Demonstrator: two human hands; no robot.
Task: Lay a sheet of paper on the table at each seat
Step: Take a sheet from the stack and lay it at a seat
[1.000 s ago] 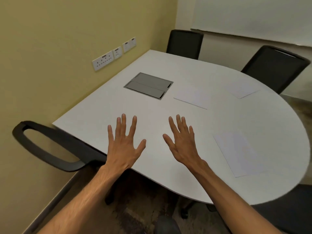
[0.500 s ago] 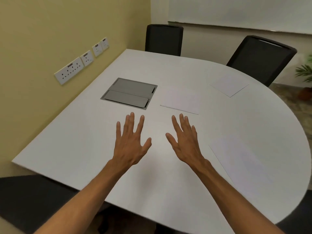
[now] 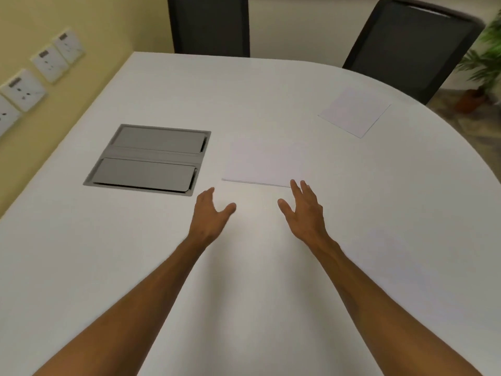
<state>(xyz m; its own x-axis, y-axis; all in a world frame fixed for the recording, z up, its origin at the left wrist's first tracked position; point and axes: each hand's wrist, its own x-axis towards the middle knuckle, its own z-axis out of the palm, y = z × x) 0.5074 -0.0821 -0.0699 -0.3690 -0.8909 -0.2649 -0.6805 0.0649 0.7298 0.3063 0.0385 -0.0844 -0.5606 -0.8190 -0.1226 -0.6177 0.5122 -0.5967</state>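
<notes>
A thin stack of white paper (image 3: 264, 164) lies in the middle of the white table (image 3: 81, 267). My right hand (image 3: 305, 213) is open just in front of the stack's near right corner, its fingertips at the paper's edge. Open too, my left hand (image 3: 210, 213) hovers a little in front of the stack's near left corner, apart from it. A single sheet (image 3: 355, 111) lies at the far right before a black chair (image 3: 406, 47). A faint third sheet (image 3: 401, 256) lies to the right of my right forearm.
A grey cable hatch (image 3: 147, 158) is set flush into the table left of the stack. A second black chair (image 3: 208, 25) stands at the far side. Wall sockets (image 3: 24, 88) line the yellow wall on the left. A potted plant (image 3: 482, 66) stands at the far right.
Both hands have reached forward over the table toward the stack of paper, and my view has moved closer and lower. The fingers are less spread than before.
</notes>
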